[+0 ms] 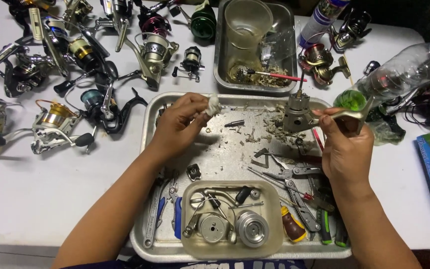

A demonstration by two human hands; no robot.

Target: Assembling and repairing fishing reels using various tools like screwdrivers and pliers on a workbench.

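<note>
My left hand (179, 125) pinches a small white wad of tissue (213, 105) above the left part of a large metal tray (150, 112). My right hand (345, 147) grips the foot of a grey fishing reel body (297, 112), held upright over the tray's far right side. The two hands are apart, with dirty scraps and small screws scattered on the tray between them. A clear plastic tub (274, 219) at the tray's near edge holds a silver spool, a gear plate and a handle.
Many fishing reels (55, 119) crowd the white table at left and back. A second metal tray (220, 65) behind holds a plastic cup and a red brush. Pliers and screwdrivers (299, 199) lie at the tray's right. A plastic bottle (404, 69) lies at right.
</note>
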